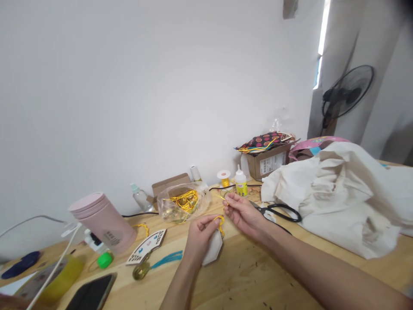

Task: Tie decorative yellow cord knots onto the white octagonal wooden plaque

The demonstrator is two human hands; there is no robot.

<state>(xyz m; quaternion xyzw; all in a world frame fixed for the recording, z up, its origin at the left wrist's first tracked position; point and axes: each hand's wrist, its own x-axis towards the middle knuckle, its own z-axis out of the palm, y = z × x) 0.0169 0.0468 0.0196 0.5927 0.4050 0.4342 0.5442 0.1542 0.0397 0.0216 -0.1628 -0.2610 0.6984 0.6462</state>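
Left hand [200,237] pinched yellow cord [220,224] on a white hexagonal tag [213,249], I saw; right hand [242,216] pinched a thin yellow strand [221,197].

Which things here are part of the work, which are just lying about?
Work: left hand holding white hexagonal tag; right hand pinching yellow cord; clear plastic bag of gold bells; scissors.
Lying about: pink flask; phone; standing fan; white cloth bag.
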